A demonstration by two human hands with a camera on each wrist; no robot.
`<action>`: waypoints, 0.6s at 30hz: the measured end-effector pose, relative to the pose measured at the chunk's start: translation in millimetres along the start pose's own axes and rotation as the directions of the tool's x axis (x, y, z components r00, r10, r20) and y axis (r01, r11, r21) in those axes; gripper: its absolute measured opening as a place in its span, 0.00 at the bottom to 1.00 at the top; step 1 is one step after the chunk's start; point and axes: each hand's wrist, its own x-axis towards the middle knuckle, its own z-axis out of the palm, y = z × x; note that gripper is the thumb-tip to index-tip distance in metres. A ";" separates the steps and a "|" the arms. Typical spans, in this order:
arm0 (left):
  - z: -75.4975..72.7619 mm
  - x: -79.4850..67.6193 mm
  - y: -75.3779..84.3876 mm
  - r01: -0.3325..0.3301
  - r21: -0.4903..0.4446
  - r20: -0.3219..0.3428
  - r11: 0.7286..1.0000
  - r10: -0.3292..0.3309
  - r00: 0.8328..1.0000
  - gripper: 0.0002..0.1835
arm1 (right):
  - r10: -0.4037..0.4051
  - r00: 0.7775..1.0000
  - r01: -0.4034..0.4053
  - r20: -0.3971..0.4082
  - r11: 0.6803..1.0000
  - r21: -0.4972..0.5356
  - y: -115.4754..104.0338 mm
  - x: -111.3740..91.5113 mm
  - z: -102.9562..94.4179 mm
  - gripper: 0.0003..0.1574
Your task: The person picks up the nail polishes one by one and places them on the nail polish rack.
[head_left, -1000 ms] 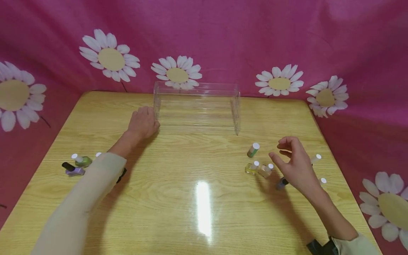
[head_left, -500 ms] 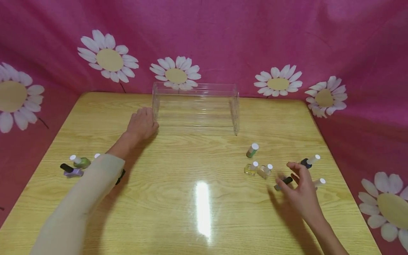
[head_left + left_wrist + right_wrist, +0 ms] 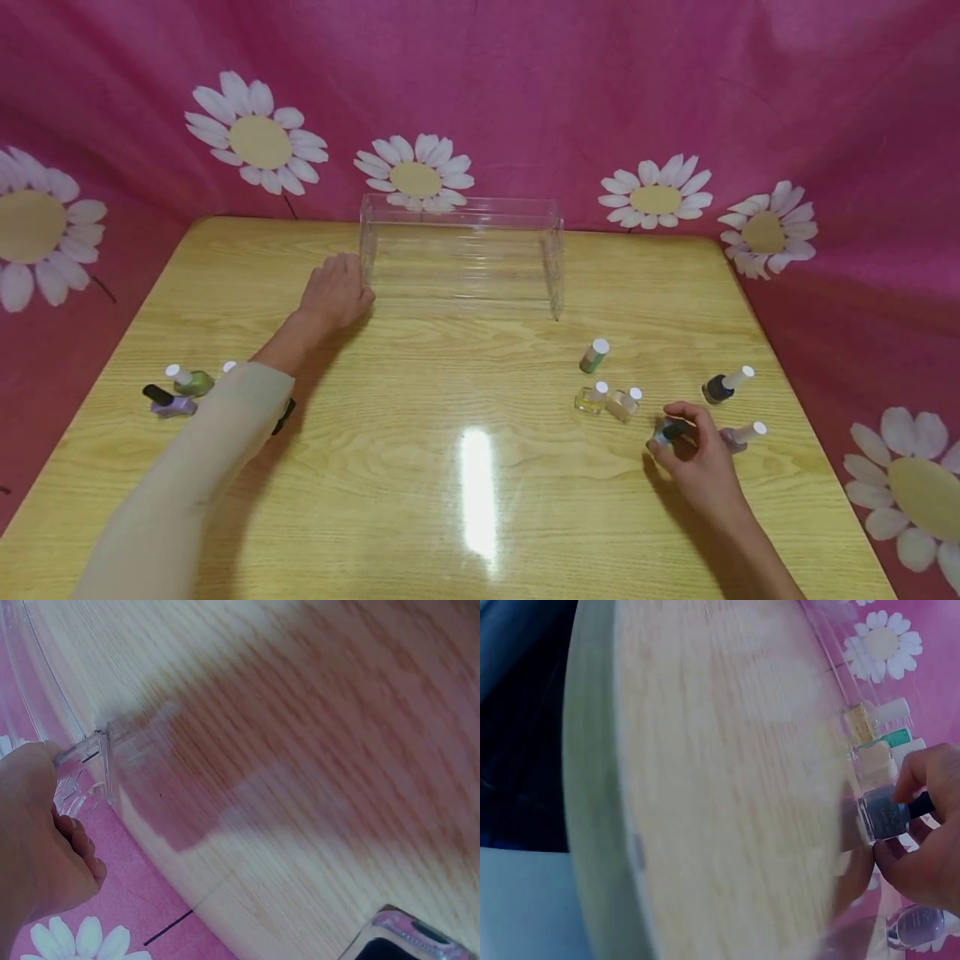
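At the back of the table stands a clear acrylic rack (image 3: pixel 557 271). My left hand (image 3: pixel 333 292) grips its left side panel, fingers curled in the left wrist view. On the right, the thumb and fingers of my right hand (image 3: pixel 705 471) pinch a grey nail polish bottle (image 3: pixel 883 815) with a black cap, held low over the table. Close by stand a yellow nail polish bottle (image 3: pixel 589 400), a beige one (image 3: pixel 622 405) and a green one (image 3: pixel 592 361), all white-capped. A dark blue bottle (image 3: pixel 717 389) and a lilac bottle (image 3: pixel 733 441) stand farther right.
Beyond my left forearm are a green nail polish bottle (image 3: pixel 197 382) and a purple one (image 3: pixel 174 406) with a black cap; others are partly hidden by the sleeve (image 3: pixel 202 450). A pink daisy-print cloth (image 3: pixel 517 100) hangs behind the wooden table (image 3: pixel 420 500).
My right hand has moved down and to the right onto the grey bottle, pinched it and tipped it more upright. My left hand stays at the rack.
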 end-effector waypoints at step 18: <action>-1.8 -0.4 2.6 0.033 -0.013 0.028 0.999 -0.033 0.999 0.11 | -0.079 0.996 0.076 0.034 0.993 0.095 11.8 -6.1 -3.2 0.19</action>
